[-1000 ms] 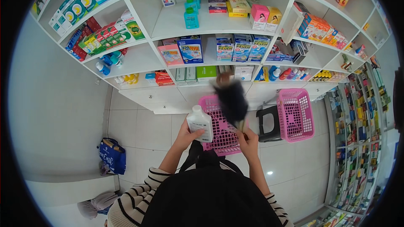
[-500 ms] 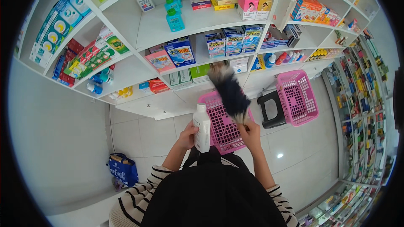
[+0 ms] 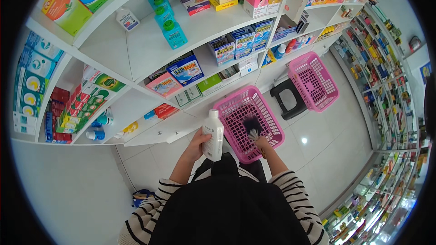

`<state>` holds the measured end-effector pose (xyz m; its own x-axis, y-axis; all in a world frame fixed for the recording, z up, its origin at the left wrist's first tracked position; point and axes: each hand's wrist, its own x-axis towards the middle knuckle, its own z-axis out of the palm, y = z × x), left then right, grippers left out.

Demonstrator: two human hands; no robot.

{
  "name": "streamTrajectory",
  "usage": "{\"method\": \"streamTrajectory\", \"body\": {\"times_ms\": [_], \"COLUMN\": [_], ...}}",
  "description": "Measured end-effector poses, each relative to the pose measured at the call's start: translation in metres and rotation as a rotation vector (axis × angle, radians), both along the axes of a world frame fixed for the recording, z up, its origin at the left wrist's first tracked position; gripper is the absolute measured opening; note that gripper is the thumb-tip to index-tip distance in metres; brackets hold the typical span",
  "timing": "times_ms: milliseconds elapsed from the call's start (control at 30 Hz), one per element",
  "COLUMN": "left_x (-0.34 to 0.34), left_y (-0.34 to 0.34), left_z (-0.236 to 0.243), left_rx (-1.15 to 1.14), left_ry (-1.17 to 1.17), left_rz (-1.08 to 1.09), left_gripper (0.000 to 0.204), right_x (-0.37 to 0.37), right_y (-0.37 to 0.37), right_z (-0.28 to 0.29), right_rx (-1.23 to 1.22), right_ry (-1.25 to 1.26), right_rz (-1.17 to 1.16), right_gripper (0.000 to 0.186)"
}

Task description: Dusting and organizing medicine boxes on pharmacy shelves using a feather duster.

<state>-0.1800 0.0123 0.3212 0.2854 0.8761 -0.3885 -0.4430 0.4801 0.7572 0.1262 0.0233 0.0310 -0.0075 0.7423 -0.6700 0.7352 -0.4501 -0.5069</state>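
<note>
My left hand (image 3: 200,143) is closed round a white bottle (image 3: 213,135), held upright with a slight tilt in front of my chest. In my right hand (image 3: 262,144) is the handle of a duster (image 3: 252,126) with dark and pale bristles. The duster's head is over the near pink basket (image 3: 275,107), whose grid floor shows round it; whether it touches the basket cannot be told. Both forearms come up in striped sleeves.
White shelves ahead hold teal bottles (image 3: 172,34), a white bottle (image 3: 126,19) and blue boxes (image 3: 185,69). A black stool (image 3: 288,100) and a second pink basket (image 3: 313,81) stand at right. Stocked display racks (image 3: 386,86) line the far right.
The duster has come down from in front of the shelves to over the near basket. My view has turned, so the shelves appear shifted. The white bottle stays in my left hand.
</note>
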Motion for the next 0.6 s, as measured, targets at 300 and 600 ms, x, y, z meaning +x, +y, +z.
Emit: {"method": "streamTrajectory", "body": {"times_ms": [300, 600], "left_x": [-0.068, -0.068], "left_y": [0.033, 0.051], "left_z": [-0.032, -0.005], "left_rx": [-0.061, 0.062], "left_ry": [0.035, -0.197], "left_rz": [0.043, -0.016], "left_gripper": [0.052, 0.067], "right_x": [-0.045, -0.155], "right_y": [-0.041, 0.054], "right_z": [-0.038, 0.219], "right_rx": [0.433, 0.339], "right_ry": [-0.051, 1.191], "right_rz": [-0.13, -0.248], "right_gripper": [0.042, 0.052]}}
